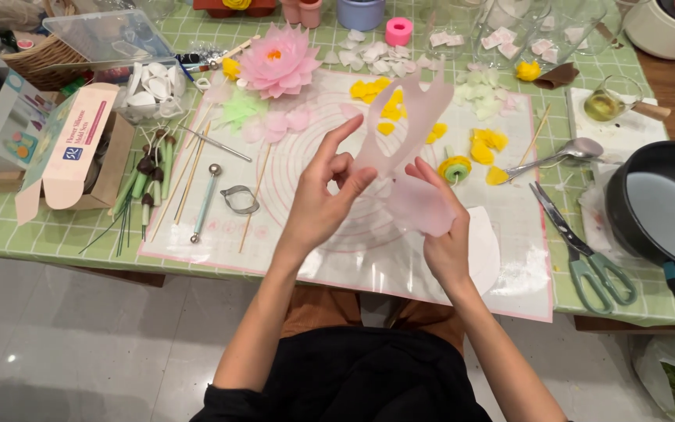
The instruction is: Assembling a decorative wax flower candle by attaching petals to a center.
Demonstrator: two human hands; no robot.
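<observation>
The pale pink sheet [400,125] stands tall between both hands above the surface [197,242], the left hand [322,195] pinching its middle and the right hand [439,227] pinching its bottom.

Below the left hand [318,205] and right hand [439,227] the white mat [400,266] lies bare, room to lower. Left of the left hand, a metal cutter [240,200] and ball tool [205,202] block. Right of the right hand, scissors [583,250] and a black pan [666,211] crowd in.
</observation>
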